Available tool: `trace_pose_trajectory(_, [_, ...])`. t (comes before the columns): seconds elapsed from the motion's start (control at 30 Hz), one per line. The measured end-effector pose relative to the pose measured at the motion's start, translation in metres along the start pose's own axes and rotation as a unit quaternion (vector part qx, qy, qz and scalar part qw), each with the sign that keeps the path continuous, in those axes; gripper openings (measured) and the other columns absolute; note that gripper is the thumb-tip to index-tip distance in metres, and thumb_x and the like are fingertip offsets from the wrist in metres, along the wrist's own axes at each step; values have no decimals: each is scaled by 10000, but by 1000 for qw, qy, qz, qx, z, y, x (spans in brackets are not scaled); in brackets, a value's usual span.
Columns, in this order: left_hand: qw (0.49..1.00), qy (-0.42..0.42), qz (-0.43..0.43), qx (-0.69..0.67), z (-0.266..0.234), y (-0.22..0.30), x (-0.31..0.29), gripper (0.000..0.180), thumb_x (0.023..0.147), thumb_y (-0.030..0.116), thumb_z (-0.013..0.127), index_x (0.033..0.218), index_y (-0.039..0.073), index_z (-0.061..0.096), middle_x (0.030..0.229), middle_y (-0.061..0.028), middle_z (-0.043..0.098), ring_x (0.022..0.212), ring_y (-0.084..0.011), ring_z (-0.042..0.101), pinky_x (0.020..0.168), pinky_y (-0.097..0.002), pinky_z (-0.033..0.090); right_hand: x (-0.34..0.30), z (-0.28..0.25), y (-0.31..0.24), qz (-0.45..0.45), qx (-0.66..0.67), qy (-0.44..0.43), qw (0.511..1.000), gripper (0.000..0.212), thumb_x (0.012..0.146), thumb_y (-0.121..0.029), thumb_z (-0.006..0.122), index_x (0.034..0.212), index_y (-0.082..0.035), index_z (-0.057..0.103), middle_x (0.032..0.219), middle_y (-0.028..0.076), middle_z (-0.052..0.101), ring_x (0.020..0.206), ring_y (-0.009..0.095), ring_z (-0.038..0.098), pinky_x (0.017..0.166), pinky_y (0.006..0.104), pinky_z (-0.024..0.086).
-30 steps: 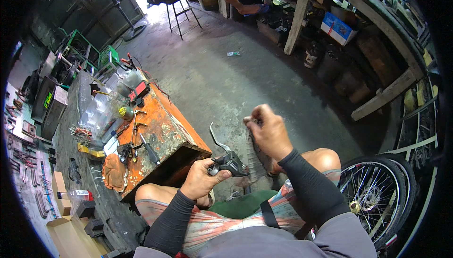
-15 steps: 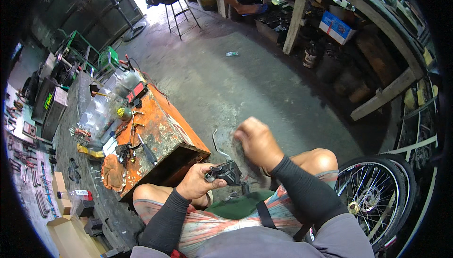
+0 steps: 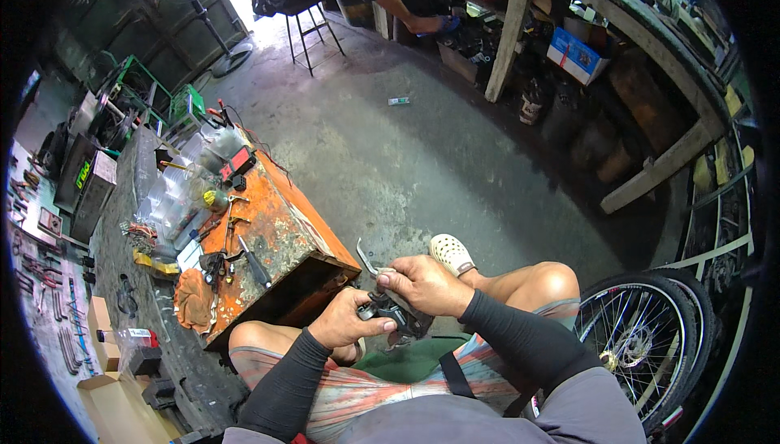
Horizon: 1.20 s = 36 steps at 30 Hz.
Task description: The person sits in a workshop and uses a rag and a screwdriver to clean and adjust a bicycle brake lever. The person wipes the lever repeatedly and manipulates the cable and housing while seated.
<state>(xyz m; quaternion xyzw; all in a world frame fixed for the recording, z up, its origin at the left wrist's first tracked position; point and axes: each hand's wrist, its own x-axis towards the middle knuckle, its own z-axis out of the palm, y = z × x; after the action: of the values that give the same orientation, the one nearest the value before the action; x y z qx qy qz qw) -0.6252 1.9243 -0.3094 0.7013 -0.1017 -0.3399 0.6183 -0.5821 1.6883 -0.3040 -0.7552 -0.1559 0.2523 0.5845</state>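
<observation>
Above my lap I hold a black bicycle brake lever (image 3: 393, 311) whose bent silver blade (image 3: 366, 256) points away from me. My left hand (image 3: 345, 319) is closed round the black clamp end, its thumb laid along the body. My right hand (image 3: 429, 285) is closed at the base of the silver blade, thumb and fingers pinching there. Part of the lever is hidden by my fingers. Under it, between my knees, lies green cloth or padding (image 3: 406, 359).
To the left stands an orange, paint-worn bench (image 3: 284, 200) bearing a screwdriver (image 3: 255, 262), an orange-brown glove (image 3: 195, 299) and clear plastic bags. Bicycle wheels (image 3: 638, 342) stand at my right. Farther off, a person sits on a stool (image 3: 309, 34); a blue-white box (image 3: 577, 56) sits under the wooden shelving.
My right hand has come down and left from the air beside the lever and taken hold of it. The lever has tilted slightly in my left hand. A cream clog has come into view.
</observation>
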Motion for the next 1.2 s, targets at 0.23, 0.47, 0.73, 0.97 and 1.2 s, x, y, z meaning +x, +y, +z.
trace_pose_trajectory(0.23, [901, 326, 124, -257, 24, -4, 23, 918, 824, 141, 976, 1551, 20, 428, 1260, -107, 668, 1178, -178, 637, 998, -338, 579, 2, 17, 10, -10, 16, 153, 988, 346, 1072, -290, 680, 1130, 47, 735, 991, 266, 764, 916, 368, 772, 804, 450, 582])
trace_pose_trajectory(0.47, [949, 217, 0, -229, 16, -12, 21, 728, 824, 145, 968, 1340, 50, 463, 1170, -94, 612, 1081, -149, 646, 909, -317, 603, 13, 23, 11, 9, -1, 178, 984, 380, 1046, -317, 710, 1063, 59, 757, 888, 258, 766, 834, 360, 775, 749, 464, 577])
trace_pose_trajectory(0.73, [964, 161, -61, -201, 20, -2, 21, 698, 833, 94, 947, 1354, 47, 486, 1093, -105, 687, 953, -161, 706, 837, -320, 626, 41, 4, 42, 53, 124, 198, 971, 498, 1075, -421, 687, 1000, 69, 738, 804, 157, 745, 765, 178, 677, 692, 416, 543])
trace_pose_trajectory(0.97, [943, 130, -33, -304, 7, -14, 14, 680, 842, 34, 908, 1388, 63, 503, 1176, -72, 671, 1043, -170, 706, 939, -363, 622, 12, 15, 1, 25, 52, 97, 994, 483, 1106, -407, 629, 1095, 61, 746, 875, 171, 758, 843, 138, 667, 768, 395, 566])
trace_pose_trajectory(1.2, [931, 52, -33, -361, 8, -11, 16, 670, 888, 92, 890, 1421, 50, 487, 1205, -100, 683, 1017, -200, 741, 905, -362, 645, 34, 1, 15, 31, 61, 200, 977, 664, 1149, -506, 511, 844, 66, 658, 648, 116, 562, 674, 150, 511, 648, 451, 493])
